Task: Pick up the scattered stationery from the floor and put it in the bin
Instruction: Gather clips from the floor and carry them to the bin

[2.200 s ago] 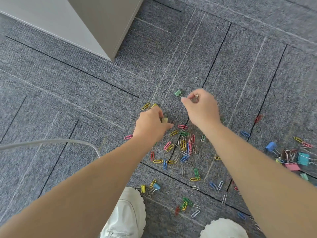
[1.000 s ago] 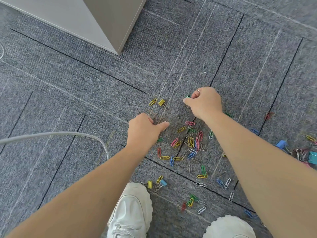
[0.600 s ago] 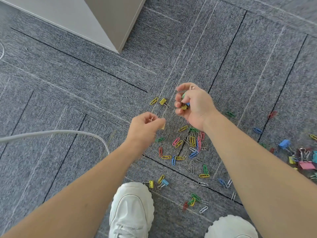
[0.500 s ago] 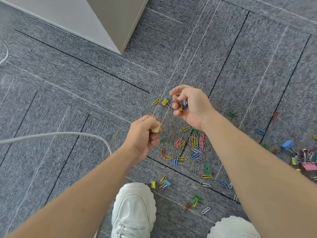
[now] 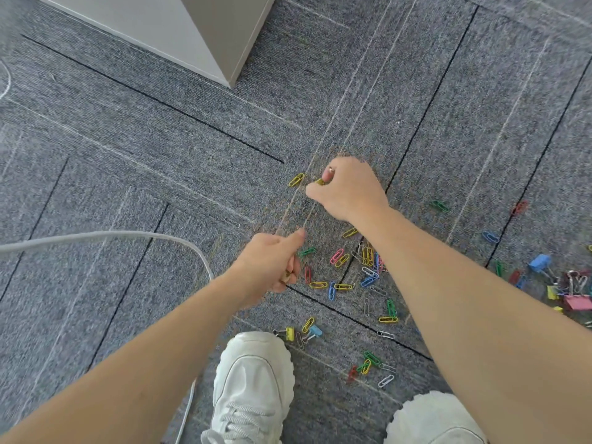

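Right hand (image 5: 349, 190) pinches a yellow clip (image 5: 320, 181) at centre frame, left hand (image 5: 269, 267) clenched on small clips (image 5: 286, 277) — loose clips (image 5: 365, 259) on the floor (image 5: 144, 161) below look light, stiff, slippery, probably needing fingertip pinches.

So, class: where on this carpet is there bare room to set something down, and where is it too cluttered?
Bare carpet lies between the grey cable and the cabinet, and beyond the right hand toward the top right. Crowded: paper clips under the right forearm and by the shoes, binder clips at the right edge.
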The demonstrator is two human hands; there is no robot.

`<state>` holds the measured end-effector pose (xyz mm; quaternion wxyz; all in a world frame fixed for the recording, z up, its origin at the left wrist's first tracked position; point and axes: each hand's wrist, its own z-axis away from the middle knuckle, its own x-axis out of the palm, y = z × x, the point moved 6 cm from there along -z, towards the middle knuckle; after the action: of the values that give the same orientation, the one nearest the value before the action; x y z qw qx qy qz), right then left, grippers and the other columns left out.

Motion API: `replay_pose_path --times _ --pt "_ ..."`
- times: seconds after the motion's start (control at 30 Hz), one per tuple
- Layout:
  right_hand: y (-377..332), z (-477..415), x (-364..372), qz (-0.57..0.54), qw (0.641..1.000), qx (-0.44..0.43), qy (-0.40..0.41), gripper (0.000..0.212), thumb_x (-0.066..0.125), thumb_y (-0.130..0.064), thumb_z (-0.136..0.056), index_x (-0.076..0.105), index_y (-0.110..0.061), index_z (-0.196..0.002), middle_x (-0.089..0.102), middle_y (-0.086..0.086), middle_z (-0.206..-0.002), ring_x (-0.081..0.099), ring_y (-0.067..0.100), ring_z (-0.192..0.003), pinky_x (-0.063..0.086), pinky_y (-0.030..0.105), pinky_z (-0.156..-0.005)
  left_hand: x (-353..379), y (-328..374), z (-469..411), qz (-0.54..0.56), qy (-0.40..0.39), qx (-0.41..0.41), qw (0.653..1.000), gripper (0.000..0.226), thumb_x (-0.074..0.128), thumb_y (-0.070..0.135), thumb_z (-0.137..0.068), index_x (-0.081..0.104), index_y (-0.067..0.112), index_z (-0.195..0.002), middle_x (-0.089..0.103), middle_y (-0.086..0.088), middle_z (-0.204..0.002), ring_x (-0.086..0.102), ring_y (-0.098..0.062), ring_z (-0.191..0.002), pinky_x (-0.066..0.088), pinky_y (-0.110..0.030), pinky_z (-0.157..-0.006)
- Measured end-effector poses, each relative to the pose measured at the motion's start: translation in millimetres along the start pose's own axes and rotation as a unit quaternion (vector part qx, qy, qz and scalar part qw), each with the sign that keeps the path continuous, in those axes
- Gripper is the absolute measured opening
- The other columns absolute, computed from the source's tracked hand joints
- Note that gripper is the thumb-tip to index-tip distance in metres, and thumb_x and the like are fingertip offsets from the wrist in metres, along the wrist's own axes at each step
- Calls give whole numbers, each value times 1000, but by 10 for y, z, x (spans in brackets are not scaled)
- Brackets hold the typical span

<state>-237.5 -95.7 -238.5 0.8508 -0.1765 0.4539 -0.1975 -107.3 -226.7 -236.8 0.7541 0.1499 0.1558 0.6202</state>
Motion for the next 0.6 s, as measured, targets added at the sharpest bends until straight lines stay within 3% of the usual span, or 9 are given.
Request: replay_pose_path --times 0.07,0.1,0.17,0.23,0.37,0.43,0.5,0.6 --pt "68 67 -3 -123 992 16 -37 30 61 -34 -82 45 -18 -62 46 -5 -56 42 16 -51 35 26 -50 -10 -17 28 -64 1 15 998 51 54 49 -97 54 12 -62 57 -3 -54 50 -14 -45 39 -23 -45" --pt "97 129 0 -226 971 39 -68 30 58 -28 -83 40 -19 -60 40 -5 -54 34 15 -49 29 25 -47 -11 -28 42 -76 -1 20 997 48 54 48 -97 56 12 -66 56 -3 -54 53 -15 -47 40 -23 -45" --pt "175 301 42 -429 888 95 -137 21 54 -18 -80 39 -20 -65 39 -3 -59 30 13 -50 21 25 -47 3 -67 61 -85 -4 23 996 39 54 42 -99 60 10 -77 54 -2 -55 61 -17 -52 44 -23 -43" --pt "256 539 84 -547 808 124 -180 11 52 -12 -71 42 -19 -71 46 0 -67 36 13 -52 26 25 -49 44 -119 70 -91 -2 29 995 32 55 35 -101 63 7 -88 51 -5 -58 61 -17 -52 47 -23 -43" --pt "386 1124 177 -649 719 137 -208 19 43 -5 -61 48 -16 -75 53 6 -76 43 18 -61 37 25 -53 247 -286 153 -163 2 79 983 14 61 26 -98 65 13 -98 53 -6 -59 53 -13 -41 41 -20 -41" --pt "489 1375 228 -676 695 151 -191 21 40 -6 -60 49 -14 -76 50 7 -76 41 19 -60 34 24 -54 326 -372 202 -178 21 117 977 13 69 27 -92 67 15 -92 55 -5 -58 50 -15 -38 37 -19 -41" --pt "580 1592 276 -679 693 173 -168 11 39 -9 -70 46 -16 -73 44 3 -70 36 15 -56 25 22 -52 349 -445 269 -184 41 145 971 14 76 30 -85 69 18 -85 59 -2 -57 49 -15 -39 38 -20 -46" --pt "787 1862 351 -607 755 224 -103 26 48 -25 -92 44 -21 -67 34 -4 -60 25 9 -46 16 18 -42 318 -514 447 -245 67 186 949 20 80 35 -79 68 22 -87 63 2 -61 52 -11 -48 41 -24 -56"
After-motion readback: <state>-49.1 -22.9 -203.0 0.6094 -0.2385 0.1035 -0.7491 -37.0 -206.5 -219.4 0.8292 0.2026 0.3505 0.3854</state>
